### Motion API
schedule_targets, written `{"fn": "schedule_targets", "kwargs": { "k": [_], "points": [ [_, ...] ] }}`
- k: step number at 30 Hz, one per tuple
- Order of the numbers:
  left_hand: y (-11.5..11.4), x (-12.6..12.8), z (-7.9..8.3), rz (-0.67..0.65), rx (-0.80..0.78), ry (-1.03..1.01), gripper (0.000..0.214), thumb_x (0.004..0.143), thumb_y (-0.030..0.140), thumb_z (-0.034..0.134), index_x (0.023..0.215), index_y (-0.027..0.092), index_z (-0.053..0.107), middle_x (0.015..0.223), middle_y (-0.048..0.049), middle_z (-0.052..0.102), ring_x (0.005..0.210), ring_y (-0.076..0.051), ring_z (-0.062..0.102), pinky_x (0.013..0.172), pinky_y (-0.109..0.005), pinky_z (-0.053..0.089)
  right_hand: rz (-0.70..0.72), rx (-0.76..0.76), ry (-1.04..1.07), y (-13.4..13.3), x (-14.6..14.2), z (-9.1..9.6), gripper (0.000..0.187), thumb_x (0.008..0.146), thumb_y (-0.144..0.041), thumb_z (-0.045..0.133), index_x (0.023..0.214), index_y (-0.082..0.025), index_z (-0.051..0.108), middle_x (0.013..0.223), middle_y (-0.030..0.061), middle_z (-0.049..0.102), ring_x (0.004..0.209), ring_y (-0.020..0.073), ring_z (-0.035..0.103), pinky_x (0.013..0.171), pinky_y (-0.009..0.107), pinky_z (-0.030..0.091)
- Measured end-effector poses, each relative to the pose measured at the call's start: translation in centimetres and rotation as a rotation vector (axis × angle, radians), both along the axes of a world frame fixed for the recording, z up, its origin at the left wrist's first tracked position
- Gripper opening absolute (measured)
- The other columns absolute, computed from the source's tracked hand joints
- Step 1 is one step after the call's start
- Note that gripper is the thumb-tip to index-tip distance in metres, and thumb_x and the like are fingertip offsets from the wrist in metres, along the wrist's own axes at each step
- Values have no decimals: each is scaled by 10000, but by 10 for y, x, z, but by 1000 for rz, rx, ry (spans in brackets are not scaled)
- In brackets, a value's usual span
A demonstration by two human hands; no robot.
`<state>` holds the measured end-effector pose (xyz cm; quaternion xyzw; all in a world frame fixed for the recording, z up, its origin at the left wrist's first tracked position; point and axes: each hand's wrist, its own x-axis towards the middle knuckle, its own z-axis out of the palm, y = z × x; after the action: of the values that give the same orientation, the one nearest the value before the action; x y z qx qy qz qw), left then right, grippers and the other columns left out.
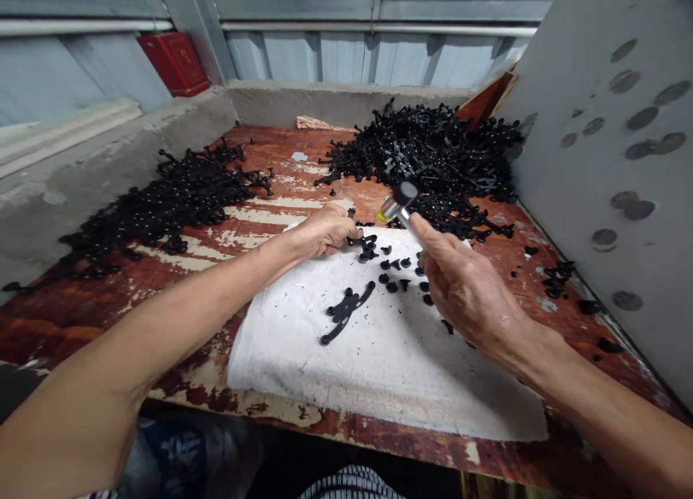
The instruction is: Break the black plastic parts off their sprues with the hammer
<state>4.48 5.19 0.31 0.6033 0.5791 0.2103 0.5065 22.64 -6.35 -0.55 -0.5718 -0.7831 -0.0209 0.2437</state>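
My right hand (460, 279) is wrapped round the handle of a small mallet (399, 201), which has a black face on one side and a yellow one on the other. The mallet head is raised above the far part of a white cloth (325, 362). At the cloth's far edge, my left hand (331, 230) is closed on a black bracket (364, 245), partly hidden by the fingers. Another black bracket (349, 307) with round knobs on its arm ends lies on the cloth. Several loose black knobs (391, 287) are scattered between my hands.
A large heap of black parts (427, 149) covers the back right of the worn red-brown table (271, 405). Along the left side is a long pile of black brackets (157, 203). A grey panel (606, 159) rises at the right, and a red box (174, 62) stands on the left ledge.
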Motion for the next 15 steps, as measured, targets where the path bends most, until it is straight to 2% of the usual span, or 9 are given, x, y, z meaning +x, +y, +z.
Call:
{"fn": "schedule_targets", "kwargs": {
  "k": [3,7,10,12,15],
  "points": [
    [-1,0,2,21,6,20,333,641,92,674,541,203,376,381,72,335,325,-46,278,382,-223,172,7,-64,-66,-2,-1,-1,596,842,-131,359,1430,-183,441,743,57,567,530,158,462,509,290,409],
    [0,-1,-1,-17,-15,-25,309,657,104,660,542,202,390,384,66,337,333,-54,294,383,-222,172,-12,52,56,-6,-5,3,622,861,-137,356,1479,-202,359,822,80,573,642,185,523,586,307,449],
    [1,-1,-6,-28,-18,-46,278,663,100,643,562,205,406,384,73,324,325,-48,256,383,-227,153,-10,-73,-57,-4,-6,3,624,827,-114,363,1445,-170,419,770,72,566,516,158,450,509,300,413],
    [1,-1,-8,-10,-16,-48,272,651,93,646,577,206,409,387,75,331,324,-47,249,383,-225,142,14,-123,-77,-3,-5,3,616,821,-108,357,1429,-160,437,773,77,584,516,163,456,506,305,410],
    [-1,-2,-9,-22,-28,-80,279,657,84,636,573,206,400,386,75,332,320,-40,233,377,-222,129,1,-18,17,-3,-4,1,604,844,-120,352,1445,-165,400,834,96,597,624,188,519,577,321,441]
  ]
}}
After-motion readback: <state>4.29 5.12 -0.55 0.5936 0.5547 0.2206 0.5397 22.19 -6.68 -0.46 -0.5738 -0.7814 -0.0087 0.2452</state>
